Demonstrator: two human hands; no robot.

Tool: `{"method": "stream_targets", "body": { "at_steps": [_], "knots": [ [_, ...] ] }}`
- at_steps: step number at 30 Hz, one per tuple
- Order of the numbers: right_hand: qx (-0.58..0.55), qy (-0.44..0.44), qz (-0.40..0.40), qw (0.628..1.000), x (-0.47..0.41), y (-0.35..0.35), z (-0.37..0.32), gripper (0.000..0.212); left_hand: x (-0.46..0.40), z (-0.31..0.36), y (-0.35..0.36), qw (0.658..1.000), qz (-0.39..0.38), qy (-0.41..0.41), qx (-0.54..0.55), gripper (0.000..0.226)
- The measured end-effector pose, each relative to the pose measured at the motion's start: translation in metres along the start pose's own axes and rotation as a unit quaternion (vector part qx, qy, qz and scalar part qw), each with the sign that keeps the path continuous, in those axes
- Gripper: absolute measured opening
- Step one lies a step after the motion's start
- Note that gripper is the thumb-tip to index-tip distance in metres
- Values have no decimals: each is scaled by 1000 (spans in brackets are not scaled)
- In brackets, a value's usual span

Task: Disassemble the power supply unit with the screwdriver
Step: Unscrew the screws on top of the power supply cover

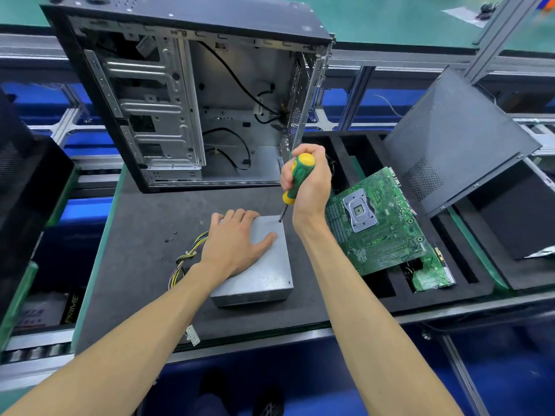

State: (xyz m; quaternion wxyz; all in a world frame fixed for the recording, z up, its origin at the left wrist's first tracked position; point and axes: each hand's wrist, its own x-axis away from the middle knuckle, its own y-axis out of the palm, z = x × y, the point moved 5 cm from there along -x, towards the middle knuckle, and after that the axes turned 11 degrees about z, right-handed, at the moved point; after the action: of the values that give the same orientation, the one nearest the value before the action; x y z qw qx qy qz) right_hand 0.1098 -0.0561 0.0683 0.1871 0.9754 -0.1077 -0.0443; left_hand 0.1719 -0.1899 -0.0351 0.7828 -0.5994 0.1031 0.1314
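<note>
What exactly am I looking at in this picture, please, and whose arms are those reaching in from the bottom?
There is no machine here: the arms belong to a person wearing a camera on the head, so the single picture looks forward and down at their own hands. The left hand lies flat on a grey metal box, the power supply unit, holding it steady on a dark foam mat. The right hand grips a green and yellow screwdriver, its tip set at the box's far right corner. A bundle of coloured cables trails from the box's left. Behind stands an opened computer case. To the right a green motherboard lies across slots in the foam, and a few small screws lie on the mat.
</note>
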Motion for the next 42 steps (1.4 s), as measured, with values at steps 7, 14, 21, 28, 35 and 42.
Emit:
{"method": "stream_targets", "body": {
  "at_steps": [7,14,21,28,35,42],
  "knots": [
    [38,-30,-31,998,7,12,-1,26,1,1,-2,1000,5,-1,8,58],
    [59,-41,-33,997,-5,13,-4,39,1,1,-1,1000,1,0,2,58],
    [40,-17,-75,996,-6,21,-2,45,1,2,-3,1000,2,-3,5,57],
    [-1,-24,-93,995,-4,11,1,22,1,1,-2,1000,-1,-1,4,57],
    [62,33,-34,997,-24,10,-7,44,0,1,-1,1000,0,4,-4,60],
    [71,30,-48,996,-20,13,-4,38,1,2,-3,1000,1,0,1,64]
  ]
}}
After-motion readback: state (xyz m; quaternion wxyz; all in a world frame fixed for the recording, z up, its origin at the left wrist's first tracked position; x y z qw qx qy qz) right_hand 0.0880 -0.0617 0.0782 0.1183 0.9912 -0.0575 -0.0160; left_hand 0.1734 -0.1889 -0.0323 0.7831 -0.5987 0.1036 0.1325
